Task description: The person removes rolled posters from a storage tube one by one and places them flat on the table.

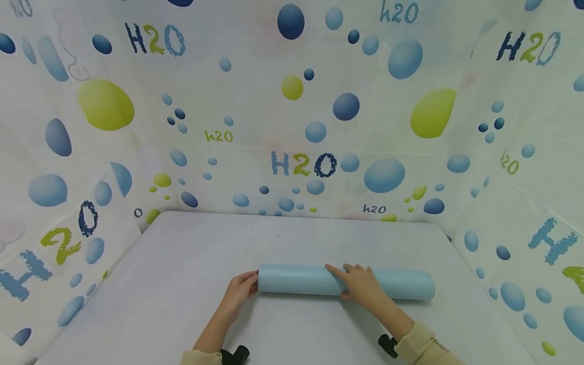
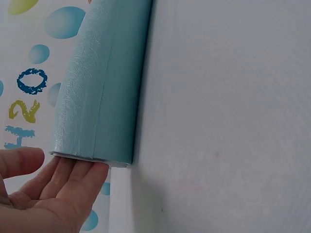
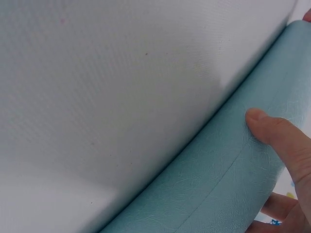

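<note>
A light blue roll of textured sheet, much like wallpaper (image 1: 296, 280), lies crosswise on the white table. Fine creases and a lengthwise seam line mark its surface (image 2: 104, 87). At the roll's left end is my left hand (image 1: 239, 294); its extended fingers touch the end edge, and the thumb stands apart in the left wrist view. The fingertips are partly hidden by the roll. My right hand (image 1: 365, 289) holds the roll right of its middle, thumb (image 3: 272, 128) on the near side and fingers (image 3: 279, 206) over the far side.
The white table (image 1: 205, 238) reaches back to a bubble-printed curtain (image 1: 255, 101), which also hangs at both sides. Black straps with small mounts (image 1: 388, 345) sit on both wrists, below beige sleeves (image 1: 424, 344).
</note>
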`<state>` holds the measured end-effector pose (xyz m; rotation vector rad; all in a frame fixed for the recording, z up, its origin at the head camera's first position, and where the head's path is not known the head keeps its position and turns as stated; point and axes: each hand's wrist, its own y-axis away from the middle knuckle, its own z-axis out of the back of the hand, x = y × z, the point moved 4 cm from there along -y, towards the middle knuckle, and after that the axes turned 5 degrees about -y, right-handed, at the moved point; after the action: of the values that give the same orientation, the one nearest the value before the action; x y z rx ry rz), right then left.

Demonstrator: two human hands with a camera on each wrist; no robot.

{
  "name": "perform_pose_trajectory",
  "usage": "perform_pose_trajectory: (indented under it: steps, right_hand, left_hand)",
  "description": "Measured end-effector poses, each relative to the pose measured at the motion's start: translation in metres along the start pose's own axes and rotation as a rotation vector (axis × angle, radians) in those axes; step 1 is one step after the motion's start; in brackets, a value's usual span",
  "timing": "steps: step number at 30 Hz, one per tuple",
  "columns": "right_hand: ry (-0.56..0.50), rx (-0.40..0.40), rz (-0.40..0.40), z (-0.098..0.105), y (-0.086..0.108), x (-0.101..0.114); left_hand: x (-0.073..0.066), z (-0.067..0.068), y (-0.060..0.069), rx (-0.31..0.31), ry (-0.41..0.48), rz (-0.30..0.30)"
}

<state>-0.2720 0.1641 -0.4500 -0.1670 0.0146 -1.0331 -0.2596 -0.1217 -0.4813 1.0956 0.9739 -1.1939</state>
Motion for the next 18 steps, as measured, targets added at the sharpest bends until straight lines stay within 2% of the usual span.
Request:
perform_pose_trajectory:
  steps: [9, 18]
  right_hand:
    - [0.012, -0.017, 0.005, -0.0041, -0.0016, -0.002]
    - [0.023, -0.023, 0.01, -0.0054, -0.0024, -0.0015]
  left_hand:
    - [0.0039, 0.0015, -0.0013, -0.006, -0.043, -0.072]
    - [0.0055, 0.0035, -0.004, 0.024, -0.046, -0.103]
